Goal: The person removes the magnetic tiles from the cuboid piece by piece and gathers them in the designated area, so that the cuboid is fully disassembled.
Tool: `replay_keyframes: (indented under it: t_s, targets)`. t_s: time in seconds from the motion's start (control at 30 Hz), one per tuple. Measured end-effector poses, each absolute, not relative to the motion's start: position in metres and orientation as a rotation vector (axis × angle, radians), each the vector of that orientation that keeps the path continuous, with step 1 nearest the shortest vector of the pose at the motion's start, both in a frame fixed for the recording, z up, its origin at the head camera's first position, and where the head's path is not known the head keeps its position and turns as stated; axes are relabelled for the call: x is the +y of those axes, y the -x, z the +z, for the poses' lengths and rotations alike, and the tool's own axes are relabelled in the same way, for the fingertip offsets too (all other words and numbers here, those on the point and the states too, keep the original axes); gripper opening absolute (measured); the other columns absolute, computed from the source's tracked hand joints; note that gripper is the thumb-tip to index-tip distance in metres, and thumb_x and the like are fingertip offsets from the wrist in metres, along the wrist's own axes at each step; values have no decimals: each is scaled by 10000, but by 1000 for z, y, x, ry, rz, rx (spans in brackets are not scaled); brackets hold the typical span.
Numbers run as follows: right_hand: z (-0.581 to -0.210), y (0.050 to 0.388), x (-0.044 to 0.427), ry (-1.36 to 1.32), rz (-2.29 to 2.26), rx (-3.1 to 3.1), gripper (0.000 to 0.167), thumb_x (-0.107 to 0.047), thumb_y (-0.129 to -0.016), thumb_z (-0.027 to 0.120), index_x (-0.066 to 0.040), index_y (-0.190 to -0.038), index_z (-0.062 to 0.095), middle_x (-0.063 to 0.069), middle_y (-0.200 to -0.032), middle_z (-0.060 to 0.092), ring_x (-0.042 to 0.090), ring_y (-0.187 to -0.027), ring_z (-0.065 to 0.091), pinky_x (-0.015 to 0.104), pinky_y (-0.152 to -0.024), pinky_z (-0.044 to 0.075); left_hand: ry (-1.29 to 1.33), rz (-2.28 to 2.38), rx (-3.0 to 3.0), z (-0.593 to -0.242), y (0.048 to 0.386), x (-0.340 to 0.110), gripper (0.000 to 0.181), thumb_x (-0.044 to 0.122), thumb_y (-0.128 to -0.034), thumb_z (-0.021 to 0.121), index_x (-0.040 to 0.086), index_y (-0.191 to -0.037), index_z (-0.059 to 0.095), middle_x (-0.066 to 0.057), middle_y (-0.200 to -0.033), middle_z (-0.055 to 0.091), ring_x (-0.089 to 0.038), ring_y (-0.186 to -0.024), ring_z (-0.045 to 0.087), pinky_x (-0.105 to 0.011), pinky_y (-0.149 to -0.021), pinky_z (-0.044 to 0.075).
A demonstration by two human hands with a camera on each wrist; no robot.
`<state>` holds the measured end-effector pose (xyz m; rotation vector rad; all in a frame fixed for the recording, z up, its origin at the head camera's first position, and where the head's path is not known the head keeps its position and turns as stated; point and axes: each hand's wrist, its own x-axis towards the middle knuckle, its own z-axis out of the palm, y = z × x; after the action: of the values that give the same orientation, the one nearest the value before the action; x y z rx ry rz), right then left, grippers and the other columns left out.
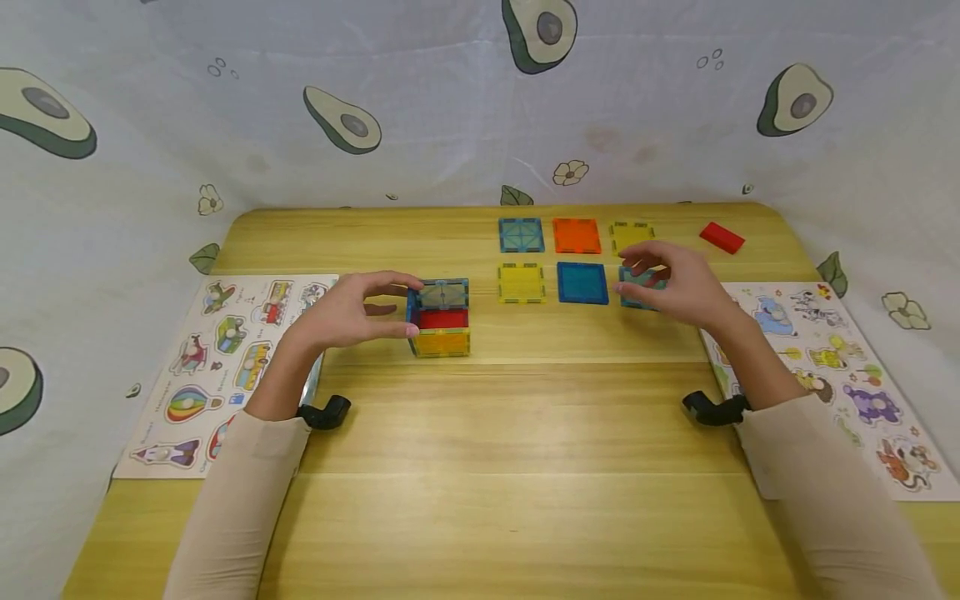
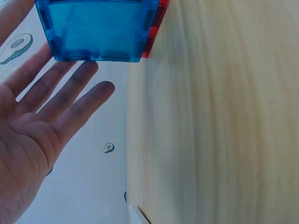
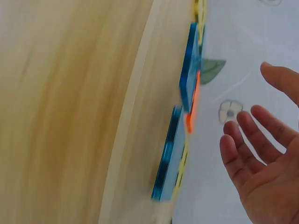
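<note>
A small open-topped box of magnetic tiles (image 1: 442,342) stands left of the table's middle, with blue, yellow and red sides showing. My left hand (image 1: 341,308) spans its left side, thumb at the front corner and index finger at the back corner. The other left fingers stay straight, below the blue side tile (image 2: 96,30) in the left wrist view. My right hand (image 1: 678,283) hovers over a light blue square tile (image 1: 637,298), partly hiding it. Its fingers are loosely bent, with nothing between them in the right wrist view.
Beside the box lie several flat tiles in two rows, among them a yellow tile (image 1: 521,283), a dark blue tile (image 1: 582,283) and an orange tile (image 1: 577,237). A red rectangular block (image 1: 722,237) lies back right. Picture puzzle boards flank both sides, including a vehicle board (image 1: 191,367).
</note>
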<state>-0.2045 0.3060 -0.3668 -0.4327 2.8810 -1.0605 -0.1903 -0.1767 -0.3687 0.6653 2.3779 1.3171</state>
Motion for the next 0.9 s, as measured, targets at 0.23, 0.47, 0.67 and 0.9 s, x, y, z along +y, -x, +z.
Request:
replay_keyframes:
  t_s: [0.23, 0.47, 0.67, 0.9]
  targets:
    - [-368, 197, 262, 517, -1159, 2851, 480, -249, -934, 786, -88, -1361, 635, 157, -1259, 681, 323, -1080, 626, 216, -882, 530, -635, 1341, 2384, -369, 190, -177, 625, 290, -863, 859, 190, -1423, 599, -26, -1517, 527, -333, -1389, 542, -509, -1144, 455]
    - [-372, 194, 228, 664, -1248, 2749, 465, -218, -922, 794, -104, -1348, 646, 126, -1241, 693, 282, -1049, 663, 442, -913, 570, -675, 1369, 2390, -370, 189, -176, 579, 248, -889, 836, 147, -1412, 608, -50, -1493, 505, -344, -1382, 547, -501, -1155, 446]
    - [-375, 190, 201, 735, -1293, 2627, 474, -222, -928, 789, -131, -1368, 638, 133, -1260, 685, 279, -1098, 664, 435, -940, 574, -684, 1350, 2425, -371, 192, -175, 570, 264, -906, 819, 141, -1420, 604, -63, -1495, 499, -359, -1387, 538, -520, -1163, 431]
    - [-379, 188, 175, 868, -1286, 2535, 482, -237, -934, 782, -92, -1370, 635, 142, -1278, 684, 295, -1112, 670, 454, -950, 582, -668, 1400, 2420, -374, 194, -174, 568, 260, -937, 784, 113, -1445, 575, -58, -1505, 502, -352, -1420, 508, -535, -1171, 415]
